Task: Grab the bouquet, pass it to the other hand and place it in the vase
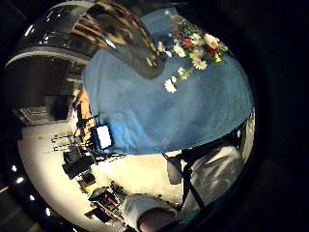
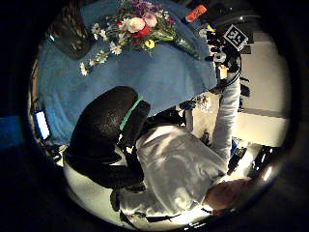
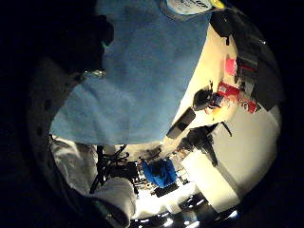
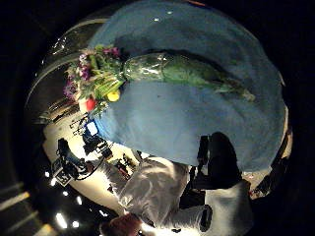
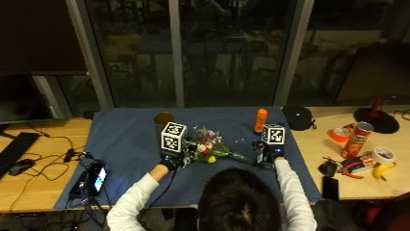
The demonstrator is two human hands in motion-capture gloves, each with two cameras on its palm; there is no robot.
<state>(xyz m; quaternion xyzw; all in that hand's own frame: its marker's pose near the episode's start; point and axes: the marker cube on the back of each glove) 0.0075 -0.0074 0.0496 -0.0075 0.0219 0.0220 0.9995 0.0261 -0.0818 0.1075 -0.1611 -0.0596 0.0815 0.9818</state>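
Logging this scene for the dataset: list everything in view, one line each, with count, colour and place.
bouquet: one, mixed flowers, green wrapped stems, lying on the cloth between the hands
vase: one, brownish, upright on the cloth behind the left hand
cloth: one, blue, over the table
bottle: one, orange, upright at the cloth's rear right
crisp tube: one, red, table right
banana: one, yellow, right edge
left hand: black glove, beside the flowers
right hand: black glove, by the stems
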